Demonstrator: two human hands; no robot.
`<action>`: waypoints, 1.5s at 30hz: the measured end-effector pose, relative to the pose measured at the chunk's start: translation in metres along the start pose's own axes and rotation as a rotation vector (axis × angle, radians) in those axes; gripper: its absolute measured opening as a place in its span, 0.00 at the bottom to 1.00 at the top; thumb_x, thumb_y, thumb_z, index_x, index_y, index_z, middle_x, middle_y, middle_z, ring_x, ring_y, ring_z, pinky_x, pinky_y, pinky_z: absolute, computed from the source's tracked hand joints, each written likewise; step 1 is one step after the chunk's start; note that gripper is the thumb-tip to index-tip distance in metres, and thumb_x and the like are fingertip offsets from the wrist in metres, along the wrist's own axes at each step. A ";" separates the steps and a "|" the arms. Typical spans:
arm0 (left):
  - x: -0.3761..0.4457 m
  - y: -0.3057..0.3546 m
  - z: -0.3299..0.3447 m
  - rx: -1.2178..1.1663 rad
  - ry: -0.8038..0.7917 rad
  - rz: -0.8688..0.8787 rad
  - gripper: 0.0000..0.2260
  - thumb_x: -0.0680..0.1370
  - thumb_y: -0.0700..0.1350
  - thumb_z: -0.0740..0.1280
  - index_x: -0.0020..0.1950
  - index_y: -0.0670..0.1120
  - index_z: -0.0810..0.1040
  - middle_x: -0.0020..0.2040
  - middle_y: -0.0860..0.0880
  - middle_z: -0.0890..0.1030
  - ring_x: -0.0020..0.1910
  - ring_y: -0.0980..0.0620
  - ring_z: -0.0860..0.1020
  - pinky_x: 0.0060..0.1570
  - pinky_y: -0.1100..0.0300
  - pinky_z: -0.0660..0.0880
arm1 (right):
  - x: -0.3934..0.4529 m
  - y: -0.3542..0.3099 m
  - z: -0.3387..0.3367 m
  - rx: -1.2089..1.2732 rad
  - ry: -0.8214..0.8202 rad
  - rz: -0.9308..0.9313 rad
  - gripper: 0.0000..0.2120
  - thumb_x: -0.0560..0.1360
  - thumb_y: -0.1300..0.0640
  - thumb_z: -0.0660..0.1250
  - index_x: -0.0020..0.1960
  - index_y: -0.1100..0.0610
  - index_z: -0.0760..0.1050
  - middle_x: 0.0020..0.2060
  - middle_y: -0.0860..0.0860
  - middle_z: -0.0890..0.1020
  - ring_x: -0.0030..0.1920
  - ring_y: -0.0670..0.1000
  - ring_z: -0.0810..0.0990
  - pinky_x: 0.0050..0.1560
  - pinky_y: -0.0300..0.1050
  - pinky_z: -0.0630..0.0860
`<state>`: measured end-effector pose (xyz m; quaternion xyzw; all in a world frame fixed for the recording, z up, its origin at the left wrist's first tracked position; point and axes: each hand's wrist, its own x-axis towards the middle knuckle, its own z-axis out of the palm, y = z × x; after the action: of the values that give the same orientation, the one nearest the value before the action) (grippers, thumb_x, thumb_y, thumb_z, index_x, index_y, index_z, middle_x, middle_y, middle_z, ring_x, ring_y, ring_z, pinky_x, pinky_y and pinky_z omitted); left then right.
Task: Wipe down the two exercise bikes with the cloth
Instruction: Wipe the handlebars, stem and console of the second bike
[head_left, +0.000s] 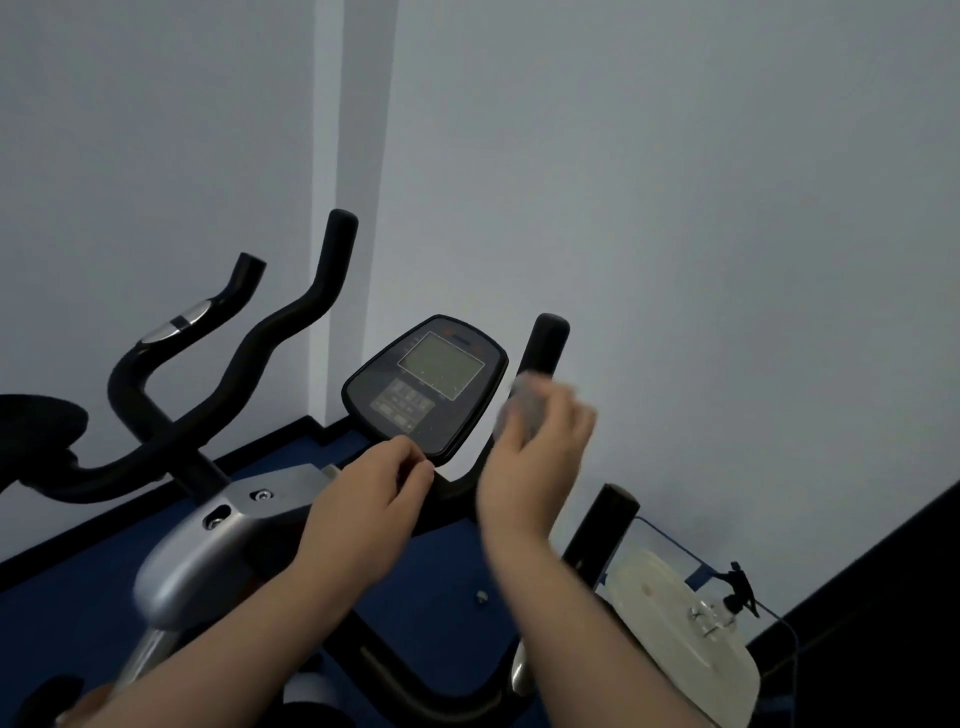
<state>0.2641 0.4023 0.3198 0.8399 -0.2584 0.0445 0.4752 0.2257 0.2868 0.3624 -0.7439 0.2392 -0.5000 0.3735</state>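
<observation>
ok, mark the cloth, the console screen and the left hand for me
cloth (511, 402), head view, on the blurred grey wad above the right hand's fingers
console screen (441, 365), head view, on the middle of the grey display
left hand (371, 480), head view, on the back of the hand

Head view, looking down, close over handlebars (540, 353).
</observation>
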 end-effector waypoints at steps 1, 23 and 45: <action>0.000 0.000 0.001 0.010 -0.001 0.004 0.08 0.78 0.52 0.60 0.41 0.55 0.73 0.36 0.56 0.77 0.36 0.59 0.75 0.37 0.56 0.73 | -0.013 0.005 -0.001 -0.044 -0.066 -0.024 0.12 0.75 0.64 0.66 0.55 0.51 0.76 0.51 0.45 0.71 0.53 0.50 0.74 0.47 0.30 0.68; -0.003 0.002 0.000 0.042 0.056 -0.054 0.10 0.79 0.50 0.58 0.41 0.50 0.73 0.37 0.54 0.75 0.36 0.56 0.74 0.35 0.54 0.72 | 0.019 0.003 -0.018 -0.712 -0.351 -0.573 0.08 0.78 0.53 0.64 0.49 0.54 0.80 0.49 0.51 0.76 0.47 0.52 0.72 0.32 0.41 0.67; -0.045 -0.004 -0.051 -0.492 0.344 -0.372 0.08 0.78 0.43 0.61 0.44 0.50 0.78 0.42 0.49 0.82 0.35 0.53 0.79 0.35 0.59 0.76 | -0.036 -0.002 -0.029 -0.161 -0.355 -0.248 0.08 0.76 0.58 0.67 0.53 0.51 0.81 0.51 0.45 0.72 0.52 0.47 0.72 0.47 0.30 0.69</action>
<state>0.2364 0.4632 0.3297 0.7131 -0.0199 0.0344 0.7000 0.1849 0.3051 0.3496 -0.8713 0.1153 -0.3825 0.2850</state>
